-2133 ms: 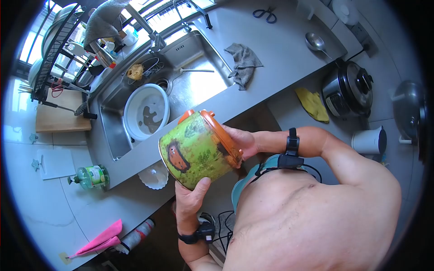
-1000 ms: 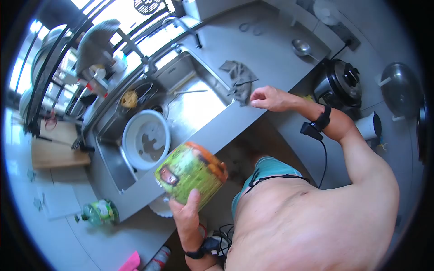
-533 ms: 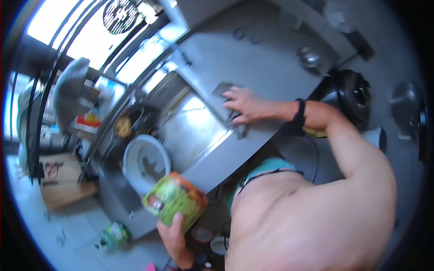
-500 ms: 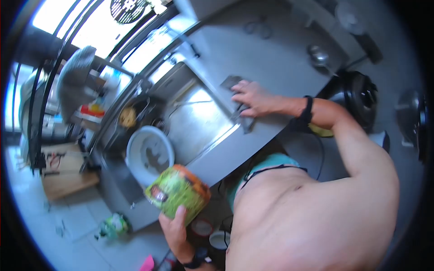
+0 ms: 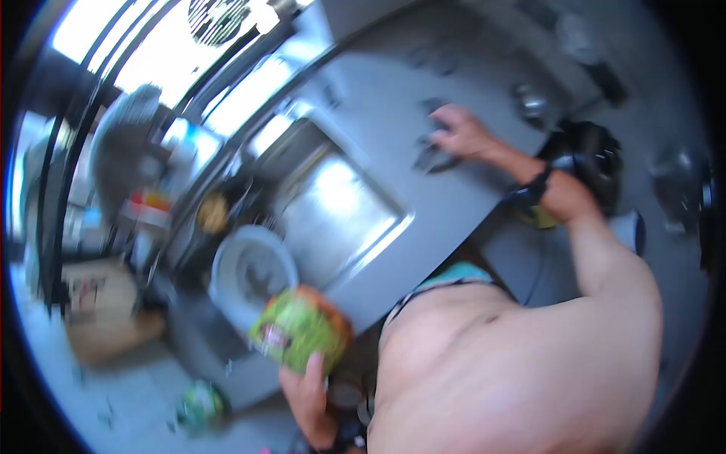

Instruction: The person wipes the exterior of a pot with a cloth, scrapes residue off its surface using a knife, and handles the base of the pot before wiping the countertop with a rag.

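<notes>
My left hand (image 5: 306, 390) grips a tub-like package (image 5: 299, 333) with green and orange printing, in front of the sink's near edge. The thumb lies against its printed side, and the other fingers are hidden. On the steel counter, my right hand (image 5: 463, 135) presses a dark grey cloth (image 5: 432, 160) under closed, blurred fingers. Parts of the cloth stick out on both sides of the hand. A white basin (image 5: 221, 265) with something dark inside stands in the sink, just beyond the package.
The sink (image 5: 370, 234) is set into the counter. Beyond the basin is a yellowish round thing (image 5: 212, 213). A black appliance (image 5: 586, 155) and a shiny metal item (image 5: 529, 102) are at the right. Wooden boards (image 5: 113, 333) stand at the left. A green bag (image 5: 202, 406) is at lower left.
My right hand has slid the cloth across the counter, away from the sink's edge and toward the upper right. The package stays in my left hand, shifted slightly with the view.
</notes>
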`<state>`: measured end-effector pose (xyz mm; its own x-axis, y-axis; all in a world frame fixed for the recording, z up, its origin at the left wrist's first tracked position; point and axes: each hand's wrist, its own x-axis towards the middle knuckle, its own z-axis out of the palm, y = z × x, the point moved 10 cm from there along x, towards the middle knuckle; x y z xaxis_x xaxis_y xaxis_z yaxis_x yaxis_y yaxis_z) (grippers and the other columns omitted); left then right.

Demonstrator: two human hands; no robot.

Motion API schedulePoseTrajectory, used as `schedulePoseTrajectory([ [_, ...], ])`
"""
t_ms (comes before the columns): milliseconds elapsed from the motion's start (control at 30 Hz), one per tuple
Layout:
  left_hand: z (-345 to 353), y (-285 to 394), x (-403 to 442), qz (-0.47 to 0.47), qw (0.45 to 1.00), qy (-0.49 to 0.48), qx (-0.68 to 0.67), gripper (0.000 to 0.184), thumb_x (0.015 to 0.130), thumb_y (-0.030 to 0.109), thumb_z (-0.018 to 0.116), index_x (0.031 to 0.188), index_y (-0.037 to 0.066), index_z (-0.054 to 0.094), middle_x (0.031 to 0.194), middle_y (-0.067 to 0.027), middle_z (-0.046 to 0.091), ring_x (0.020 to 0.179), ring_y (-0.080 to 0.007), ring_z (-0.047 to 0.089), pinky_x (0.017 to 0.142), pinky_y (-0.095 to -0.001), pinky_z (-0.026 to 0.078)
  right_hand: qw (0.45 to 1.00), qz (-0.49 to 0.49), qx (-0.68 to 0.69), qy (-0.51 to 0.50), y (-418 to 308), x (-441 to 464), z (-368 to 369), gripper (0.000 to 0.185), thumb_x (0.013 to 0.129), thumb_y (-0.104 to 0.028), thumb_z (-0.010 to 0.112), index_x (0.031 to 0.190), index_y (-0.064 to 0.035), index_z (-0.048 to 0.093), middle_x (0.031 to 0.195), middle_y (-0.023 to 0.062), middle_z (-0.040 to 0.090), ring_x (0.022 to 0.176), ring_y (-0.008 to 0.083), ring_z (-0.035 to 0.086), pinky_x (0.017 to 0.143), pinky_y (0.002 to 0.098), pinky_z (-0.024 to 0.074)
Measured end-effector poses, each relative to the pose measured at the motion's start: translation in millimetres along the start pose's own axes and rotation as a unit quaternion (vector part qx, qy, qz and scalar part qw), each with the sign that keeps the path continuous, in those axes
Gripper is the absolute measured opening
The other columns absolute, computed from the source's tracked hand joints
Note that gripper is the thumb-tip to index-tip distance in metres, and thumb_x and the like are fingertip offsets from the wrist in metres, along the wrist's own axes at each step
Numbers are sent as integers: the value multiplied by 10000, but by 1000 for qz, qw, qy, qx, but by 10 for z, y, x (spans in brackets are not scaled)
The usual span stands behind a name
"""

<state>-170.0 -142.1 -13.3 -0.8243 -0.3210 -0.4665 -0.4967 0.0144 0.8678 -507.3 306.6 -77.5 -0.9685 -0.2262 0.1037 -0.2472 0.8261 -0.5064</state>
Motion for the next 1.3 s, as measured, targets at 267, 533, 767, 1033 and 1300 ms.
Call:
schedulePoseTrajectory([
  [267,-5,308,81,-45,998,-44,15,411,948,139,670,1277,-94,592,1191,-171,665,1013,-257,667,859,-376,546,991,129,-3,22,523,480,-84,336,851,-295,624,1044,-30,700,1026,204,712,1006,373,675,919,441,527],
  [533,-144,147,205,-77,996,9,-38,425,945,136,673,1293,-91,581,1200,-172,662,1023,-264,666,871,-376,545,997,65,37,-30,340,1077,-18,293,877,-259,623,1010,-26,739,967,188,738,931,339,708,861,416,549],
  [767,-261,-98,228,-38,991,44,-120,516,914,151,705,1342,-87,540,1214,-177,655,1046,-269,663,907,-380,540,989,20,64,-131,-558,1358,490,309,907,-257,624,1039,1,732,964,177,740,909,287,707,844,392,547],
  [1033,-357,-183,191,-39,985,79,-149,565,867,220,782,1286,-94,570,1170,-153,680,1015,-238,671,917,-365,529,975,-21,77,-208,-950,1280,806,287,926,-243,617,1022,4,728,909,161,726,852,269,691,812,379,544],
  [1300,-331,-207,201,-34,981,60,-182,542,877,175,747,1311,-84,553,1179,-146,676,1034,-237,668,919,-370,533,974,-26,93,-207,-1012,1086,828,283,924,-239,628,994,19,721,874,153,719,820,253,677,777,382,541],
])
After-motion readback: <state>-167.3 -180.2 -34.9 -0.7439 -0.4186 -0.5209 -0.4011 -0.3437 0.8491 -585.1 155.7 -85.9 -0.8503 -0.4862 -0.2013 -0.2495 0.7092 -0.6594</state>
